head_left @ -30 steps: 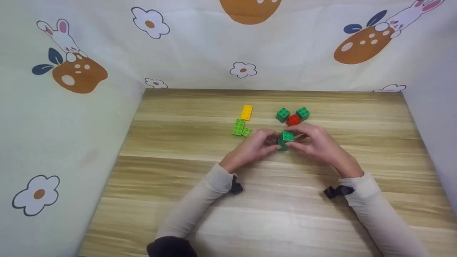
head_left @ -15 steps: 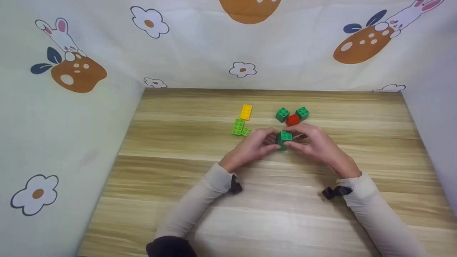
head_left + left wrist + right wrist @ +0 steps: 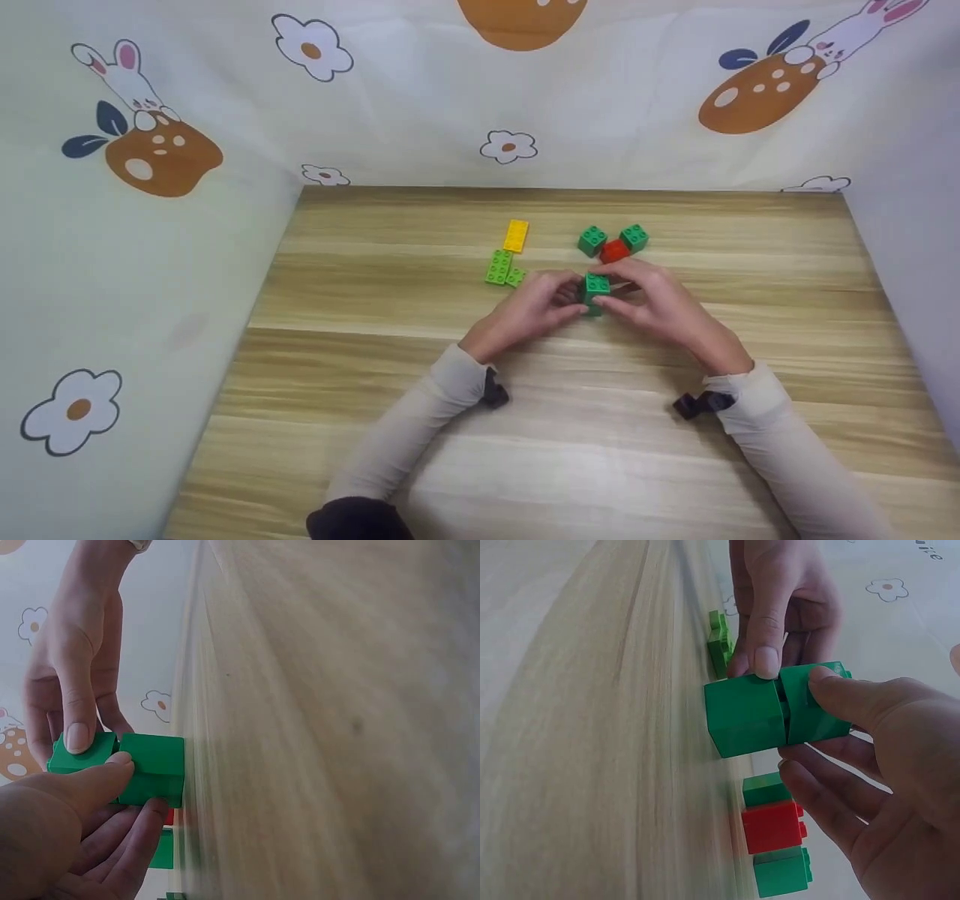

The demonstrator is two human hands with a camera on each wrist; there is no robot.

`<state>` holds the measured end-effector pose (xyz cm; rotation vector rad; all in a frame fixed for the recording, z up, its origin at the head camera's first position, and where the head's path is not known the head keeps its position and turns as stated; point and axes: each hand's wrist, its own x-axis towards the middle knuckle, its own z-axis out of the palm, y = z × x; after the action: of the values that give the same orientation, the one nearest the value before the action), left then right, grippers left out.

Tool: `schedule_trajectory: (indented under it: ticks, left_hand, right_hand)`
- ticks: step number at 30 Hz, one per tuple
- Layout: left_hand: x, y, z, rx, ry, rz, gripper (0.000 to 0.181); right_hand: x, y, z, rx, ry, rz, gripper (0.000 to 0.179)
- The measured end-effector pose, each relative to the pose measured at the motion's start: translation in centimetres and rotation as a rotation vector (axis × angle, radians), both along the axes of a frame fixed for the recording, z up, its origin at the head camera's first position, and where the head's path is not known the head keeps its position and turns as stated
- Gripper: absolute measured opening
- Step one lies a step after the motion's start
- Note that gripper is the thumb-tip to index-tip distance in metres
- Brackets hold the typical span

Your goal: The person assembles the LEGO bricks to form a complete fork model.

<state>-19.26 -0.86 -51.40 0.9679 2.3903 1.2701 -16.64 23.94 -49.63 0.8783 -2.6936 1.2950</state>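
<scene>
Two green toy building bricks are stacked between my hands near the middle of the table. My left hand point(image 3: 529, 306) pinches the lower brick point(image 3: 742, 720) between thumb and fingers, low over the wooden surface. From the other side, my right hand point(image 3: 660, 304) grips the upper brick point(image 3: 598, 283) with its thumb and fingers. In the right wrist view a thin, uneven gap shows between the two bricks. The upper brick sits squarely over the lower brick point(image 3: 157, 761) in the left wrist view.
Behind my right hand lie a red brick point(image 3: 615, 252) and two green bricks, one of them on the left point(image 3: 592, 240). Left of them are a yellow brick point(image 3: 516, 235), a long light green brick point(image 3: 499, 267) and a smaller light green brick point(image 3: 516, 277). Patterned walls border the table.
The upper brick has shifted slightly left and down, and now lines up over the lower one. My right hand has moved left with it; the left hand stays almost still.
</scene>
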Motion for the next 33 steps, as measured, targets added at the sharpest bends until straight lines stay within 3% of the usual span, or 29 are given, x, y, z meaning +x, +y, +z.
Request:
schedule_trajectory:
  ticks: [33]
  left_hand:
    - [0.16, 0.13, -0.10, 0.008, 0.051, 0.010, 0.035]
  right_hand:
    - [0.23, 0.22, -0.07, 0.003, -0.007, 0.003, 0.040]
